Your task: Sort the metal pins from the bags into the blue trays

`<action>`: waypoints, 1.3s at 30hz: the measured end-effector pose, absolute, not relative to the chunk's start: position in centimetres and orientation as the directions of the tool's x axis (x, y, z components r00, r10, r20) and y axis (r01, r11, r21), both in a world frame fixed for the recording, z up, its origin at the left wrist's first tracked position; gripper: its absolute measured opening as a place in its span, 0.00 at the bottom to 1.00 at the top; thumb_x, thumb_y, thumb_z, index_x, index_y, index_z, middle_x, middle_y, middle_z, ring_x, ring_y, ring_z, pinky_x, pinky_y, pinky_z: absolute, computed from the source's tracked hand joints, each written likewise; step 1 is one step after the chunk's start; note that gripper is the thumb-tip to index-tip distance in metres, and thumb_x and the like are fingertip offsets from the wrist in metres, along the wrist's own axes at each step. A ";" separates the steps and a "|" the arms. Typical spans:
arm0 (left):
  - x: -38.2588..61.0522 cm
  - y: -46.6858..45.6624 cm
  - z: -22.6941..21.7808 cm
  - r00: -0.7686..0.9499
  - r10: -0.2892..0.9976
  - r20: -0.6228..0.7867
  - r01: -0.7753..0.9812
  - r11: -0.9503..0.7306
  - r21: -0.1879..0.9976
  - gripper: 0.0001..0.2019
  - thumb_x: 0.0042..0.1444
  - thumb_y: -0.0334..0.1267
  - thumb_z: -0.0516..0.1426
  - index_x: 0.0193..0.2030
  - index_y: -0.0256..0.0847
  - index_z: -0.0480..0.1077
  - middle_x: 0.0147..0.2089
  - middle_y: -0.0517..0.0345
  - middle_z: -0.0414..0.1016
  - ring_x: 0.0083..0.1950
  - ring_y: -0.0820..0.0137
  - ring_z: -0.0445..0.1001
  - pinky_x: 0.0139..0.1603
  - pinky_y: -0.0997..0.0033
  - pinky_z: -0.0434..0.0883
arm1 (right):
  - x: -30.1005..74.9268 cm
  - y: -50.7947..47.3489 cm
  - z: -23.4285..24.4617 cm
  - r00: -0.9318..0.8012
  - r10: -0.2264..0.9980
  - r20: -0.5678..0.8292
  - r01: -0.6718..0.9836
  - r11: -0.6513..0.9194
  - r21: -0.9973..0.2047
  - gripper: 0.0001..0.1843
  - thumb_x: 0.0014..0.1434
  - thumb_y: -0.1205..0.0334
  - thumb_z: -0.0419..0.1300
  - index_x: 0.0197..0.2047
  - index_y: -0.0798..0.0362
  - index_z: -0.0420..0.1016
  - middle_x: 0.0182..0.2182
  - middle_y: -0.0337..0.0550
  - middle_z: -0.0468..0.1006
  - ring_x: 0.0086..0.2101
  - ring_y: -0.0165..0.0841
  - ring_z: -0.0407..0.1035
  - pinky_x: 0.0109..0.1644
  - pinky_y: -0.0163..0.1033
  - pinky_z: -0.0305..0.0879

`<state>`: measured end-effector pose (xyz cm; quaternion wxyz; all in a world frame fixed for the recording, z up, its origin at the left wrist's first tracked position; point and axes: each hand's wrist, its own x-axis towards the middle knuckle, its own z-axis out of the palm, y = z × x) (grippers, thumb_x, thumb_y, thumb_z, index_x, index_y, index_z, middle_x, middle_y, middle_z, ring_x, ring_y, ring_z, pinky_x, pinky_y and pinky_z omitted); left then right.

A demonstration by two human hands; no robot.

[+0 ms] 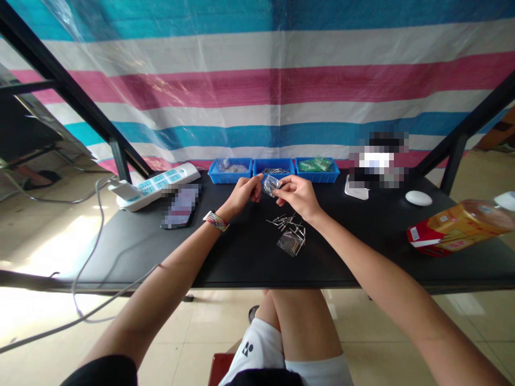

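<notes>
As far as can be judged, the work stands part-way: the right hand [295, 192] has thumb and fingertips clamped on a small clear bag [270, 184], held up above the worktop [241, 260], just short of the middle of its far edge. The left hand [247, 190] is at the bag's other side, fingers curled and thumb close to the plastic; whether it grips cannot be told. Handling of this bag appears unfinished, and its contents, if any, cannot be made out. Outstanding: loose metal rods [284, 221] lie scattered between the near and far edges, with a flat packet [287, 243] on their near-edge side; brownish pieces show at the packet, inside or beneath it being unclear. Three blue bins stand in a row along the far edge: the left bin [229, 178] holds clear plastic, the middle bin [273, 162] metal pieces, the right bin [317, 177] green material
</notes>
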<state>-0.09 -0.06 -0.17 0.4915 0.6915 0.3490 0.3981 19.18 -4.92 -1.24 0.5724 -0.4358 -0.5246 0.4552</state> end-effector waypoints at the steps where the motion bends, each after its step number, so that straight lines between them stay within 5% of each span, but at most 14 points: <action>1: -0.1 -0.1 -0.2 0.431 0.878 0.206 0.093 -0.271 0.958 0.35 0.69 0.62 0.54 0.14 0.42 0.62 0.14 0.57 0.59 0.21 0.71 0.66 0.27 0.68 0.62 | 19.2 -5.0 -1.2 0.037 0.977 0.208 -0.058 0.210 -0.976 0.31 0.40 0.40 0.82 0.36 0.50 0.75 0.23 0.38 0.81 0.21 0.37 0.77 0.26 0.39 0.77; 5: -0.3 0.0 -0.3 0.413 0.892 0.187 0.074 -0.237 0.969 0.37 0.68 0.63 0.54 0.12 0.43 0.59 0.12 0.58 0.55 0.18 0.72 0.64 0.25 0.68 0.59 | 19.3 -5.1 -1.2 0.046 0.972 0.231 -0.022 0.232 -0.972 0.28 0.45 0.40 0.80 0.37 0.51 0.76 0.24 0.41 0.82 0.23 0.39 0.78 0.28 0.41 0.77; 8: -0.3 0.2 -0.3 0.446 0.887 0.115 0.066 -0.160 0.985 0.36 0.67 0.66 0.53 0.15 0.42 0.65 0.13 0.56 0.59 0.18 0.72 0.65 0.25 0.69 0.61 | 19.6 -5.1 -1.3 0.048 0.943 0.330 0.105 0.324 -0.940 0.21 0.53 0.44 0.76 0.38 0.50 0.78 0.26 0.41 0.82 0.26 0.40 0.79 0.34 0.44 0.78; 12: -0.2 0.3 -0.4 0.504 0.863 -0.007 0.056 -0.025 0.998 0.32 0.64 0.67 0.56 0.25 0.38 0.76 0.20 0.52 0.72 0.22 0.70 0.71 0.26 0.70 0.67 | 20.1 -5.4 -1.6 -0.074 0.815 0.575 0.418 0.549 -0.724 0.06 0.65 0.58 0.65 0.39 0.50 0.82 0.34 0.45 0.82 0.34 0.39 0.78 0.44 0.44 0.75; 16: 0.1 0.0 -0.5 0.487 0.873 0.015 0.016 -0.026 1.000 0.20 0.57 0.55 0.66 0.33 0.37 0.77 0.28 0.53 0.78 0.26 0.71 0.76 0.27 0.73 0.68 | 20.5 -5.4 -1.9 -0.177 0.737 0.652 0.546 0.625 -0.558 0.10 0.69 0.67 0.60 0.42 0.50 0.85 0.38 0.47 0.81 0.38 0.38 0.76 0.47 0.42 0.73; 21: 0.2 -0.1 -0.4 0.467 0.878 0.105 -0.002 -0.118 0.993 0.16 0.54 0.49 0.69 0.34 0.37 0.74 0.31 0.55 0.79 0.28 0.73 0.77 0.30 0.75 0.71 | 20.2 -5.1 -2.0 -0.096 0.714 0.694 0.505 0.636 -0.584 0.12 0.66 0.70 0.61 0.44 0.50 0.86 0.44 0.48 0.82 0.43 0.38 0.78 0.46 0.42 0.76; 27: -0.7 1.7 -0.9 0.092 0.954 0.284 -0.032 -0.283 0.959 0.19 0.62 0.53 0.67 0.34 0.39 0.71 0.29 0.59 0.76 0.24 0.74 0.75 0.25 0.77 0.68 | 20.1 -4.7 -2.2 -0.003 0.807 0.591 0.410 0.540 -0.735 0.12 0.61 0.70 0.60 0.44 0.52 0.84 0.42 0.45 0.84 0.34 0.33 0.77 0.37 0.37 0.74; 31: -1.8 3.2 -1.1 -0.178 0.960 0.218 -0.125 -0.242 0.962 0.18 0.63 0.51 0.67 0.36 0.40 0.68 0.35 0.54 0.81 0.28 0.71 0.81 0.29 0.74 0.74 | 20.2 -4.4 -2.6 -0.070 0.889 0.453 0.384 0.443 -0.810 0.08 0.59 0.69 0.63 0.39 0.53 0.84 0.37 0.44 0.86 0.35 0.35 0.79 0.39 0.38 0.74; 39: -2.3 3.4 -1.4 -0.095 0.991 0.091 -0.251 -0.112 0.961 0.18 0.67 0.52 0.59 0.44 0.35 0.75 0.46 0.41 0.85 0.36 0.64 0.86 0.36 0.68 0.81 | 21.6 -4.4 -1.5 -0.452 0.849 0.273 0.501 0.495 -0.710 0.09 0.52 0.75 0.66 0.33 0.53 0.84 0.32 0.39 0.83 0.32 0.31 0.74 0.39 0.35 0.67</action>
